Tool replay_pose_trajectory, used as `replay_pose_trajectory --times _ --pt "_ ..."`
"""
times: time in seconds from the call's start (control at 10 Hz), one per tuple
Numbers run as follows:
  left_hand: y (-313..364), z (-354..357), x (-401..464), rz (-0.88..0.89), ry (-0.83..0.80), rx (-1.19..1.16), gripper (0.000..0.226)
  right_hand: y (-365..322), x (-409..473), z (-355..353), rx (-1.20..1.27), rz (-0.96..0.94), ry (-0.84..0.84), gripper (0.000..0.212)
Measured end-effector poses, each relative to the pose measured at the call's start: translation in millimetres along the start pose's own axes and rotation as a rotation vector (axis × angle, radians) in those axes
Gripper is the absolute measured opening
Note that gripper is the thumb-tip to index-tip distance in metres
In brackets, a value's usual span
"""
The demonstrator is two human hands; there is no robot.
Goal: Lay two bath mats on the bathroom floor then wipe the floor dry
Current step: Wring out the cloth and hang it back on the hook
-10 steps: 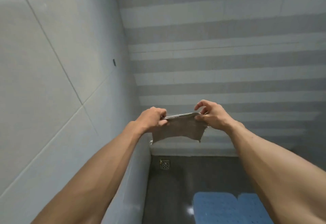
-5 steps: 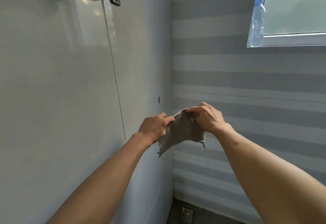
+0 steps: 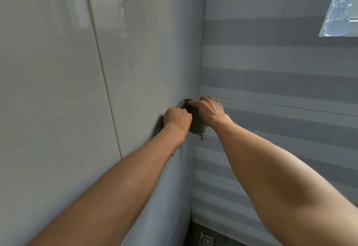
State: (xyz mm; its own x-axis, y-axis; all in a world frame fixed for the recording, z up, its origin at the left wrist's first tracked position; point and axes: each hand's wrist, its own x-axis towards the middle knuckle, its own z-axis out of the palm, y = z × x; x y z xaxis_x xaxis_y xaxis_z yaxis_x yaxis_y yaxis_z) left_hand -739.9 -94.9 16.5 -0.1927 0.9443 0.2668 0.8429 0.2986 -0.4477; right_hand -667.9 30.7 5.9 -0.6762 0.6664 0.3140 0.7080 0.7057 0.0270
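Observation:
A small grey-brown cloth (image 3: 196, 124) hangs against the left wall near the corner, at a small wall fitting (image 3: 182, 104). My left hand (image 3: 176, 119) grips the cloth's left side with curled fingers. My right hand (image 3: 208, 109) pinches the cloth's upper edge by the fitting. Most of the cloth is hidden between the two hands; a frayed end dangles below. Neither bath mat is in view.
The glossy grey tiled wall (image 3: 67, 90) fills the left, and the striped wall (image 3: 280, 83) the right. A window corner with a plastic bottle (image 3: 341, 7) shows at the top right. A floor drain (image 3: 206, 239) sits on the dark floor at the bottom.
Both hands carried the cloth forward and left to the wall near the corner. The view moved closer; the rail and the floor mats have left the frame.

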Motion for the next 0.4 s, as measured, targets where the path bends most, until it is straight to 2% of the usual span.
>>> replay_pose_trajectory --times 0.1,0.2,0.3,0.4 --pt "9 16 9 0.025 -0.039 0.011 0.028 -3 18 24 -0.013 0.001 -0.077 0.038" --pt "23 43 5 0.033 -0.112 -0.046 0.028 2 11 51 0.053 0.013 -0.149 0.042" --pt "33 70 0 0.047 -0.117 -0.085 0.035 9 2 59 0.179 -0.006 -0.18 0.045" --pt "44 89 -9 -0.002 -0.057 -0.163 0.05 26 -18 62 0.184 0.021 -0.215 0.049"
